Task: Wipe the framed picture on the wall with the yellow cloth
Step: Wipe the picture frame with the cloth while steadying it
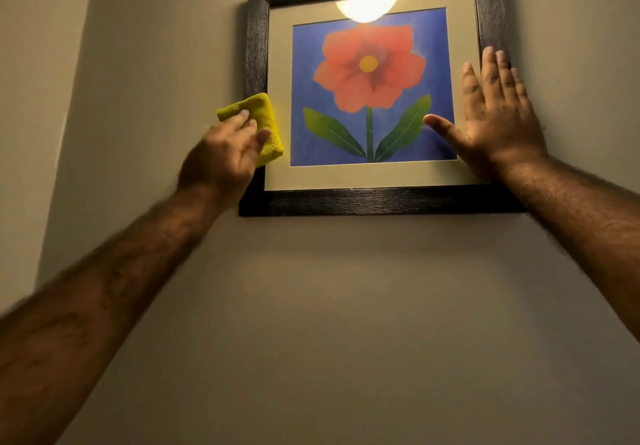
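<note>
— Beige paint covers the wall (346, 306) we face, the biggest thing in our view, plain from the corner on our left across to the far right.

— And hung on it we have the framed picture (369, 199), set high in front of us. The dark wood frame has a rough grain, and inside it sits a pale mat around a blue print of a red flower with a yellow centre and two green leaves.

— We see a bright reflection of a lamp (367, 8) on the glass near the top edge.

— Next in size come our bare forearms, reaching up from both lower corners. Our right hand (498, 122) lies flat and open against the right side of the picture, fingers spread upward over the mat and the frame's right rail, thumb pointing inward onto the blue print. It grips nothing.

— Our left hand (221, 157) is closed around the yellow cloth (265, 119), fingers curled over its front. We hold it folded into a thick pad, pressed on the left rail of the frame and overlapping the mat just beside it, about halfway up.

— That hand looks slightly blurred to us.
</note>
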Available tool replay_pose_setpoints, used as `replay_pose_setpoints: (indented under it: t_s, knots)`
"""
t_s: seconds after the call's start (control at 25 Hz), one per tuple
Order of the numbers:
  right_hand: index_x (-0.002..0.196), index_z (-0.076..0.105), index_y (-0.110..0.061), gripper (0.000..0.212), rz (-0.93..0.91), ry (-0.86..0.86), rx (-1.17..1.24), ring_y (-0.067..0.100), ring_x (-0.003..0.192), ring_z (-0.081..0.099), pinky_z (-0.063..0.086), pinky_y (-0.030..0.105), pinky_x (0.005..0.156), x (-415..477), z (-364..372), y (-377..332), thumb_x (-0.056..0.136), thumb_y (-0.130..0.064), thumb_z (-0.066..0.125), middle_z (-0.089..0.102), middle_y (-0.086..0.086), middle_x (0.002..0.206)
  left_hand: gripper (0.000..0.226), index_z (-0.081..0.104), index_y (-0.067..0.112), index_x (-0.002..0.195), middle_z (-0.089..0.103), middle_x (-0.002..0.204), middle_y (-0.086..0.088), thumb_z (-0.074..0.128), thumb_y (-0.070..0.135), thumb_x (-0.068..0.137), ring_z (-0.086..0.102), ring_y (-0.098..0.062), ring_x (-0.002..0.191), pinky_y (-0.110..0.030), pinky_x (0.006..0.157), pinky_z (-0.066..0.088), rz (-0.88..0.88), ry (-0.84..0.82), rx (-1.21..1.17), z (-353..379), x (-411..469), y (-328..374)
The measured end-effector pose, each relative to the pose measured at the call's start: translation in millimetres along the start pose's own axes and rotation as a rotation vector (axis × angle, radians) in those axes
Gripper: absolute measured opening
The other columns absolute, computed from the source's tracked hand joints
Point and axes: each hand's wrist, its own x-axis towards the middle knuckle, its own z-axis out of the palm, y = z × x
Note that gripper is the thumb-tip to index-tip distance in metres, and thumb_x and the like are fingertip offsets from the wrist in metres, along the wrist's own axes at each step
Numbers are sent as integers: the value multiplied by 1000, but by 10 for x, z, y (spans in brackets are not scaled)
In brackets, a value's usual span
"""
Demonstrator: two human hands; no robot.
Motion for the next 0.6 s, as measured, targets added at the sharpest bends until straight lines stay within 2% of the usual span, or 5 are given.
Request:
replay_pose_setpoints:
  t_s: [0.08,0.2,0.28,0.4,0.6]
  knots:
    - [162,15,-7,105,2,9,0,34,161,5,8,49,131,-1,16,10,91,-84,20,6,21,172,32,73,7,120,67,133,-14,59,24,97,64,-34,119,-37,105,48,29,42,12,-160,178,-30]
    - [162,16,-6,106,3,21,11,34,161,6,9,49,130,-2,32,21,91,-85,19,7,22,172,20,79,13,103,74,114,-11,76,15,84,69,-26,99,-32,92,54,-78,-33,-63,-322,426,-35]
    - [162,16,-7,106,2,26,14,34,161,6,9,49,131,2,49,24,90,-85,19,7,21,172,36,74,16,109,68,120,-13,85,23,75,65,-26,103,-33,90,51,-195,-36,-53,-363,566,-52]
    - [162,15,-8,105,1,22,22,34,161,5,9,49,131,10,53,27,90,-85,19,6,21,172,68,62,13,129,64,130,-16,87,38,71,62,-31,117,-43,102,51,-399,-176,-78,-386,679,-178]
    - [163,14,-12,102,2,17,33,34,161,5,8,49,130,-10,29,25,91,-84,19,6,21,172,50,75,10,110,75,107,-15,85,41,73,70,-31,104,-49,96,56,-444,-225,-201,-357,625,-229]
